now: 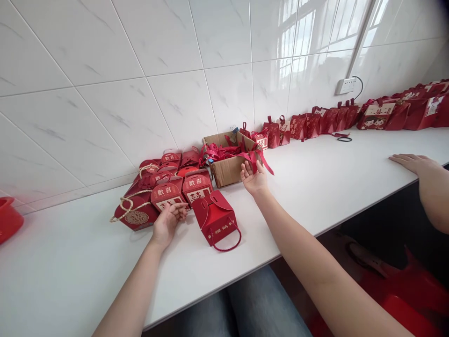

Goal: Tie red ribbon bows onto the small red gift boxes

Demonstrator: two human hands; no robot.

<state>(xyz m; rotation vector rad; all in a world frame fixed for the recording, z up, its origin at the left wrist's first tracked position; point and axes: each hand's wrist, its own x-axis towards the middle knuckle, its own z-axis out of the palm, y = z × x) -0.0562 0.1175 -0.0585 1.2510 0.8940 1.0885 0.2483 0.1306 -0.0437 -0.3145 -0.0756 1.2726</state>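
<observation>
My left hand (pixel 170 223) rests beside the printed red gift boxes, its fingers loosely stretched toward the right and nothing in them. Just right of it, a red gift box (pixel 214 216) with a red cord handle (pixel 229 245) lies tilted on the white table. My right hand (pixel 254 178) is palm up in front of a cardboard box (pixel 228 171), fingers apart. Red ribbon (pixel 257 159) hangs over that box's corner, right at my fingertips; whether they touch it is hard to see. More ribbons (pixel 224 152) fill the cardboard box.
Several red gift boxes (pixel 166 192), some with rope handles, cluster at the left. A row of red boxes (pixel 312 124) runs along the tiled wall to the right. Another person's hand (pixel 409 161) lies on the white table (pixel 333 187). A black ring (pixel 344 139) and red tub (pixel 9 220) are also there.
</observation>
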